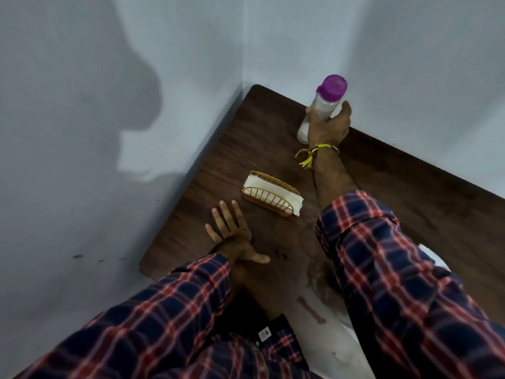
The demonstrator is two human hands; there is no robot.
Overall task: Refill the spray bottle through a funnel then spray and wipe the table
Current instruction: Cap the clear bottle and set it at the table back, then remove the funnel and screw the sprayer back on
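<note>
A clear bottle with a purple cap (325,102) stands at the far side of the dark wooden table (273,149), close to the wall. My right hand (328,124) is wrapped around its body, thumb on one side and fingers on the other. My left hand (232,233) lies flat on the table near the left edge, fingers spread, holding nothing. A gold wire holder with white paper napkins (272,194) stands between the two hands. No spray head or funnel shows in the view.
The table fits into a corner of two pale blue walls (164,77). Wet or stained patches mark the table surface near my body (317,277). Something white (434,258) peeks out behind my right sleeve.
</note>
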